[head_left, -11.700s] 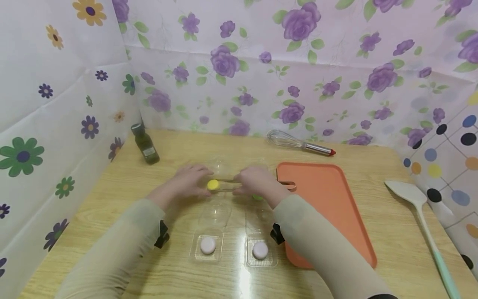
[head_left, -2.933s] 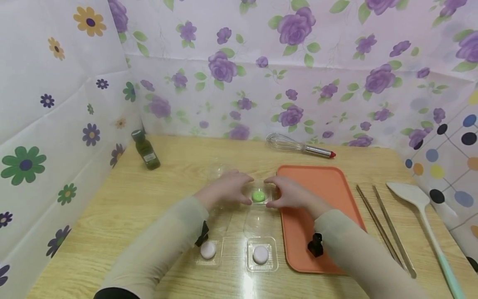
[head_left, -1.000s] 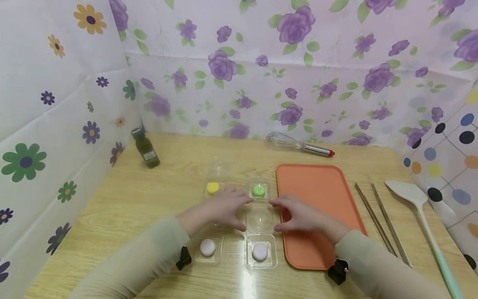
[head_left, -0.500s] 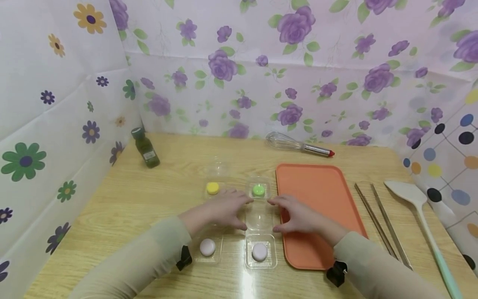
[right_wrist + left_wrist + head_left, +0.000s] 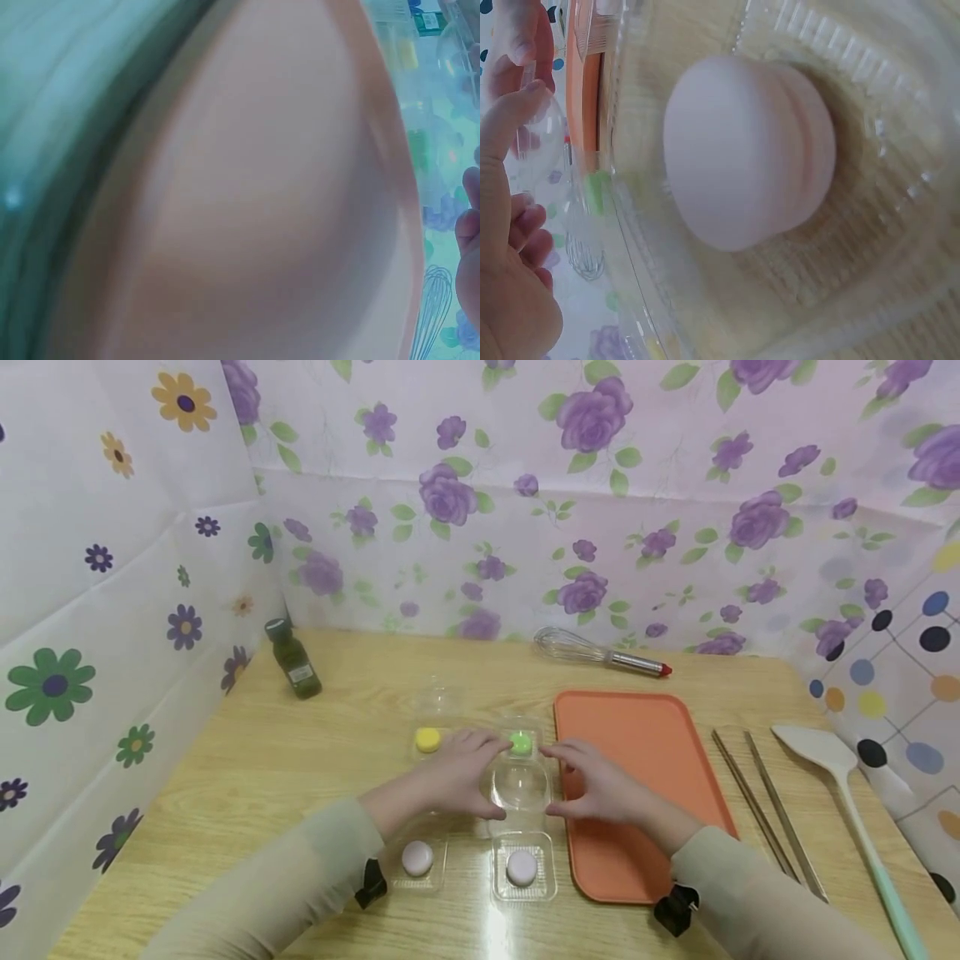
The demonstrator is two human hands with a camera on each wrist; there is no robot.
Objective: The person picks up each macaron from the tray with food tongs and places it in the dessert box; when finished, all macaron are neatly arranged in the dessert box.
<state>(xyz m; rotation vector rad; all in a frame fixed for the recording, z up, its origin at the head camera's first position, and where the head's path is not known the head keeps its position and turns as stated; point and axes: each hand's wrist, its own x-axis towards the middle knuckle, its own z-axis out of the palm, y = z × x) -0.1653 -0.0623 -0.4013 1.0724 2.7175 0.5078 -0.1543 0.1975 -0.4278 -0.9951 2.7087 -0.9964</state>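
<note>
My left hand (image 5: 457, 777) and right hand (image 5: 603, 783) hold opposite sides of the clear plastic lid (image 5: 520, 785) of the near right box, which is lifted off the table. The fingers (image 5: 529, 232) of my left hand are bent at the lid's side. Below it, a pale purple macaron (image 5: 521, 867) sits in the box's base (image 5: 551, 881). A second pale macaron (image 5: 417, 858) lies in the near left box. Behind my hands a yellow macaron (image 5: 428, 740) and a green macaron (image 5: 521, 742) sit in open clear boxes. The right wrist view is mostly filled by my own hand.
An orange tray (image 5: 637, 735) lies under my right forearm. Beside it are metal tongs (image 5: 772, 810) and a white spatula (image 5: 817, 747) with a mint handle. A whisk (image 5: 600, 652) lies at the back; a dark green bottle (image 5: 296, 658) stands back left.
The tongs have gone from my hands to the right of the tray, and the yellow macaron is in a box. Both hands came nearer from the green macaron's box, and the lid has risen.
</note>
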